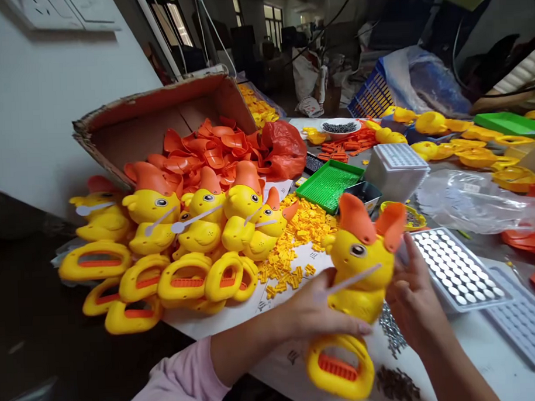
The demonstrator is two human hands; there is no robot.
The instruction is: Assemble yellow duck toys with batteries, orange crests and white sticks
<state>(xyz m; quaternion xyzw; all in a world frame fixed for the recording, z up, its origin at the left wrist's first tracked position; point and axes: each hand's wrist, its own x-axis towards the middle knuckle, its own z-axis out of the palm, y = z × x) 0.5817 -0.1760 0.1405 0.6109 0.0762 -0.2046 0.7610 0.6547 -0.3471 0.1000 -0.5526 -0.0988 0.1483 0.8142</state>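
A yellow toy duck point(361, 261) with two orange ear-like pieces, a grey stick across its front and a ring handle below is held upright over the table. My left hand point(315, 310) wraps round its lower body, thumb across the front. Beside the duck's right side is my right hand point(413, 289), its fingers bent and partly hidden behind the toy; what they hold, if anything, cannot be made out. Small silver screws point(391, 330) and dark screws point(397, 384) lie in piles on the paper beneath.
Several similar ducks point(202, 217) stand at the left before a cardboard box point(159, 110) of orange parts. Small yellow pieces point(310, 222) are heaped mid-table. A green tray point(331, 185), a tray of white discs point(458, 267) and a plastic bag point(473, 199) lie further right.
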